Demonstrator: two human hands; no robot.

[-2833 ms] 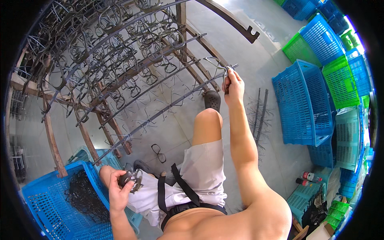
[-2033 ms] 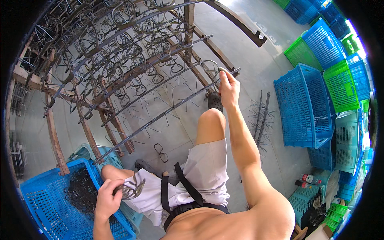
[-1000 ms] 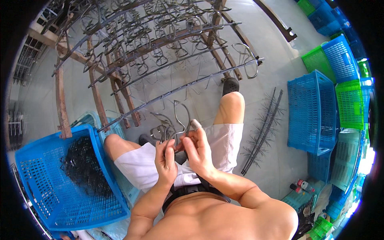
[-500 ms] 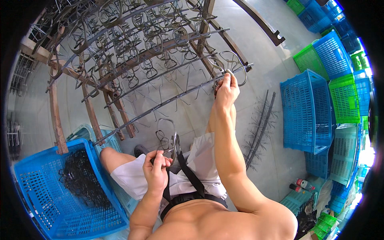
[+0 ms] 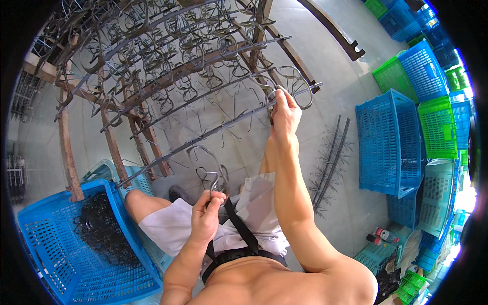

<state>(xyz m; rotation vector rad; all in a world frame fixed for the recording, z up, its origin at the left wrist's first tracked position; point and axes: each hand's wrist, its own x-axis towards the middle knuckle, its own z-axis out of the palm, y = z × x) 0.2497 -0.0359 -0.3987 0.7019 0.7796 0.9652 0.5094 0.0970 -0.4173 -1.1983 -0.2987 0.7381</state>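
My left hand [image 5: 207,216] is closed, thumb against fingers, around the lower end of a looped grey metal piece [image 5: 222,175]. This piece stands up in front of my lap, with a large loop and smaller bends. Reaching forward, my right hand [image 5: 285,116] pinches a similar looped metal piece [image 5: 309,87] at the right end of a hooked metal bar [image 5: 223,125]. Whether that piece hangs on a hook cannot be made out behind my fingers. Several bent hooks along this front bar carry nothing.
A rusty frame [image 5: 114,140] holds rows of bars hung with looped metal pieces [image 5: 188,91]. At left, a blue basket [image 5: 56,234] contains tangled dark pieces [image 5: 104,231]. Hooked rods [image 5: 330,162] lie on the floor at right, before stacked blue and green baskets [image 5: 389,147].
My left hand has moved slightly right, and its metal piece has tilted left at the top. My right hand has shifted a little left and down along the bar's end.
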